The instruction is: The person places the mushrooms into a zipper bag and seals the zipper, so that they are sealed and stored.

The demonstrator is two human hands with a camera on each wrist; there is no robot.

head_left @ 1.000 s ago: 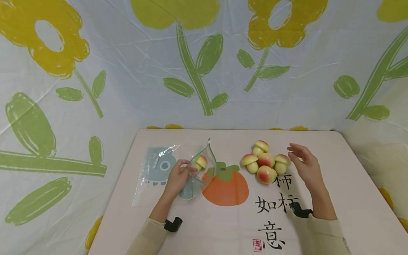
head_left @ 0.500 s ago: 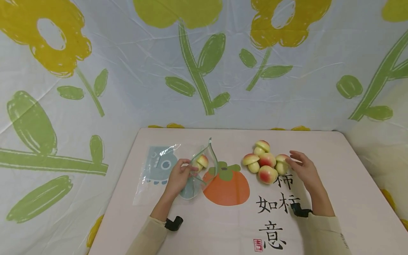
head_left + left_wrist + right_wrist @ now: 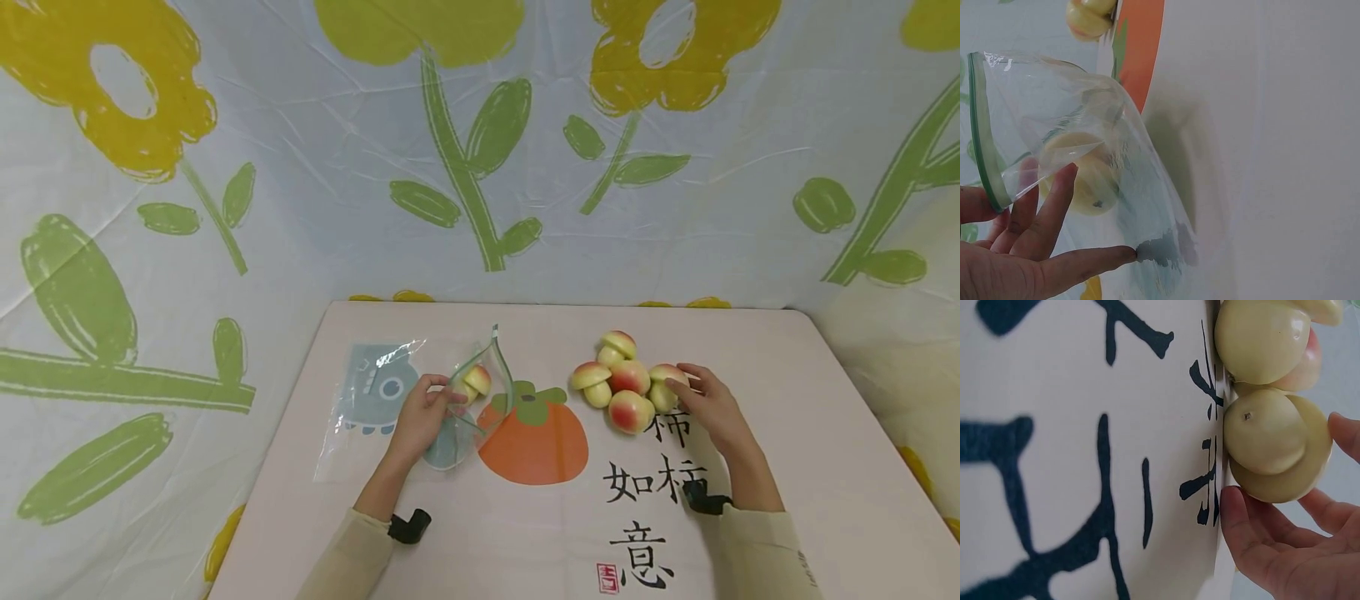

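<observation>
My left hand holds the mouth of a clear zip bag at the left of the table. In the left wrist view, the bag's green zip strip runs by the fingers and the mouth gapes. Inside the bag is a toy mushroom with a red and yellow cap. On the right, my right hand has thumb and fingers round another toy mushroom, the rightmost of a group. The right wrist view shows this mushroom on its side, fingertips at its cap, close over the table.
Two more toy mushrooms and two round red-yellow pieces lie against the held mushroom. The pale table mat bears a printed persimmon and black characters. A flowered cloth hangs behind and at the sides.
My right hand has moved left and down onto the rightmost mushroom, and its thumb and fingers have closed round the cap. The left hand and the bag stay in place.
</observation>
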